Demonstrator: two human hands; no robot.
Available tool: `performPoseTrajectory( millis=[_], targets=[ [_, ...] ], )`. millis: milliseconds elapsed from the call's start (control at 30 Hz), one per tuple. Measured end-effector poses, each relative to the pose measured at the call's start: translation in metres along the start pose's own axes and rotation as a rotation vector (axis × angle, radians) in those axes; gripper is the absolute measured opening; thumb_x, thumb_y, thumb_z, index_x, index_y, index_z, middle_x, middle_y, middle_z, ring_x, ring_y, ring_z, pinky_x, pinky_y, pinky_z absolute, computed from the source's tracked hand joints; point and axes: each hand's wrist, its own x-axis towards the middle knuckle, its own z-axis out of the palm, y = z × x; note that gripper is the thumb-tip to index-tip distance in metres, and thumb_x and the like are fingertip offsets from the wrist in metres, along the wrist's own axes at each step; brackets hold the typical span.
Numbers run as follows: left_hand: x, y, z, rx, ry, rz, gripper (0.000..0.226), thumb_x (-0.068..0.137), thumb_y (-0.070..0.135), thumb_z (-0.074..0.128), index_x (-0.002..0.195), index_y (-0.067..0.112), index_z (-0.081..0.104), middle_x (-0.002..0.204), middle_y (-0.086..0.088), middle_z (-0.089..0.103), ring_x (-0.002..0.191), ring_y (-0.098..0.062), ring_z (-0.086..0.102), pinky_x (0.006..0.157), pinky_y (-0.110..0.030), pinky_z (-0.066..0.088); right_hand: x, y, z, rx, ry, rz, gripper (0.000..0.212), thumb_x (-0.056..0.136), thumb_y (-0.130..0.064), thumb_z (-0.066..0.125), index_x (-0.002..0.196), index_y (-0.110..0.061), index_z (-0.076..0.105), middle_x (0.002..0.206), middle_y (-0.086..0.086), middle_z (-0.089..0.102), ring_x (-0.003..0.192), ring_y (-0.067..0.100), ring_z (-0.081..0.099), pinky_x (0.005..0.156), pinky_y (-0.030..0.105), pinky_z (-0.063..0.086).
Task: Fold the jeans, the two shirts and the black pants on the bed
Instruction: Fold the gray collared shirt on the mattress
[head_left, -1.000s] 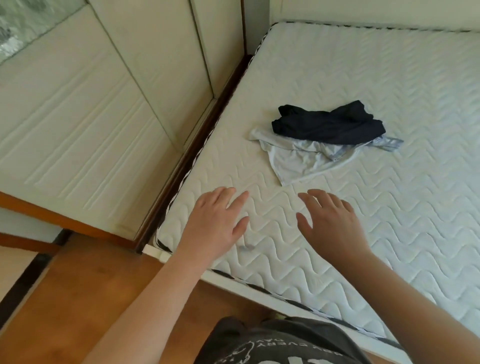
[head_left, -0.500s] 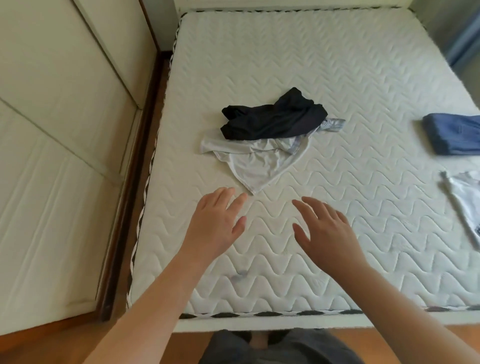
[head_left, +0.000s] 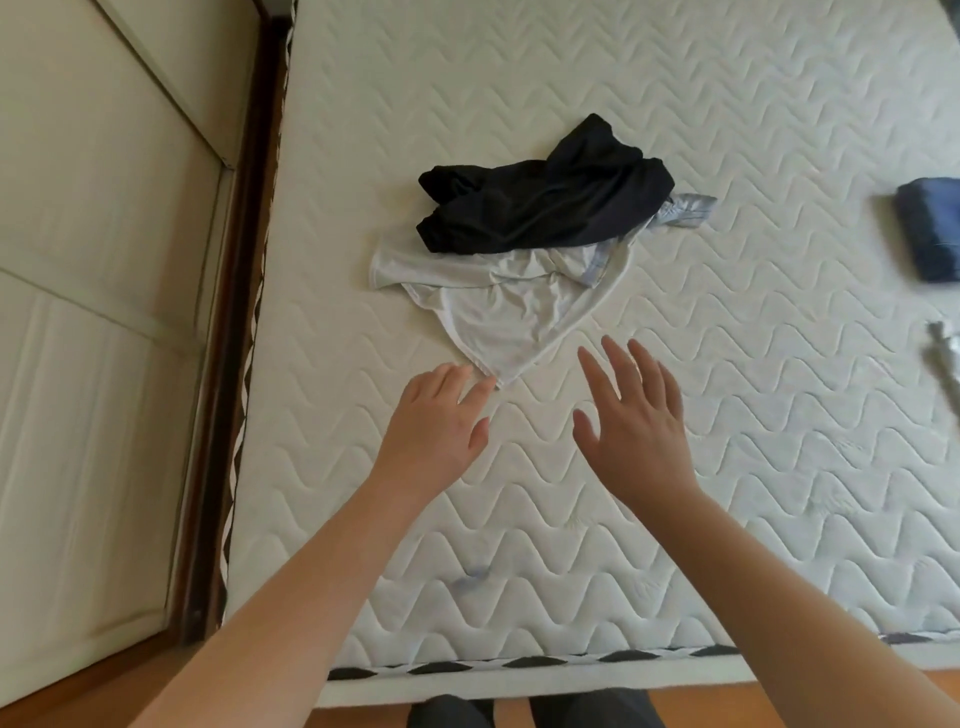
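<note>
Bedding stock, quilted white mattress on the bed (head_left: 675, 493), viewed from its foot. Item one: black pants (head_left: 545, 208), crumpled, at about 12 o'clock from the hands, lying on top of item two. Item two: pale grey shirt (head_left: 498, 322), rumpled beneath the pants, one corner pointing toward the foot of the bed. Item three: jeans (head_left: 932, 228), dark blue, at 2 o'clock by the frame's right edge, seemingly already a compact folded block, though cut off by the frame. Item four: a scrap of white cloth (head_left: 948, 358) at 3 o'clock, possibly the second shirt; too little shows to tell its condition. Left hand (head_left: 436, 431): fingers straight and relaxed, holding nothing, tips just beside the shirt's near corner; contact cannot be judged. Right hand (head_left: 634, 421): fingers spread and released, empty, hovering near the shirt's right hem, apart from it. Progress, as a judgement: jeans probably done; black pants and grey shirt plainly unfolded; the second shirt unknown. Next in hand appears to be the central pile, which needs separating before either piece can be laid flat.
</note>
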Motion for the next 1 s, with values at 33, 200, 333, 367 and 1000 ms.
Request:
performPoseTrajectory(
  millis=[33, 200, 333, 367, 1000],
  targets=[
    [0.004, -0.002, 0.014, 0.008, -0.021, 0.005, 0.050, 0.089, 0.035, 0.040, 0.129, 0.013, 0.060, 0.121, -0.011, 0.061, 0.115, -0.031, 0.057, 0.093, -0.044, 0.048, 0.009, 0.005, 0.012, -0.005, -0.019, 0.005, 0.064, 0.090, -0.030, 0.061, 0.149, -0.017, 0.039, 0.156, 0.010, 0.034, 0.147, 0.032, 0.022, 0.120, 0.049, 0.016],
    [0.038, -0.012, 0.084, 0.003, -0.094, -0.014, 0.048, 0.087, 0.030, 0.051, 0.132, 0.014, 0.059, 0.125, -0.013, 0.061, 0.119, -0.032, 0.056, 0.097, -0.045, 0.047, 0.048, 0.017, 0.095, 0.006, -0.163, -0.007, 0.066, 0.092, -0.030, 0.057, 0.152, -0.017, 0.032, 0.159, 0.008, 0.029, 0.149, 0.030, 0.017, 0.121, 0.047, 0.009],
    [0.079, -0.017, 0.147, -0.025, -0.159, -0.016, 0.062, 0.090, 0.030, 0.058, 0.148, 0.015, 0.040, 0.152, -0.008, 0.042, 0.141, -0.026, 0.037, 0.112, -0.043, 0.032, 0.076, 0.024, 0.173, 0.007, -0.294, -0.076, 0.069, 0.096, -0.035, 0.050, 0.156, -0.019, 0.018, 0.163, 0.005, 0.015, 0.151, 0.026, 0.007, 0.121, 0.043, 0.003],
    [0.089, -0.019, 0.168, -0.007, -0.198, 0.014, 0.066, 0.094, 0.033, 0.052, 0.154, 0.017, 0.028, 0.159, -0.004, 0.029, 0.148, -0.023, 0.024, 0.117, -0.042, 0.023, 0.085, 0.028, 0.193, 0.011, -0.325, -0.088, 0.070, 0.098, -0.036, 0.046, 0.157, -0.020, 0.011, 0.165, 0.004, 0.008, 0.152, 0.024, 0.002, 0.121, 0.041, -0.001],
    [0.183, -0.070, 0.298, -0.097, 0.002, -0.063, 0.049, 0.093, 0.028, 0.035, 0.133, 0.014, 0.060, 0.141, -0.008, 0.057, 0.131, -0.031, 0.051, 0.106, -0.044, 0.044, 0.191, 0.079, 0.320, 0.074, -0.271, -0.001, 0.054, 0.103, -0.016, 0.030, 0.155, -0.023, 0.021, 0.163, 0.001, 0.017, 0.151, 0.019, 0.012, 0.122, 0.032, 0.007]
  ],
)
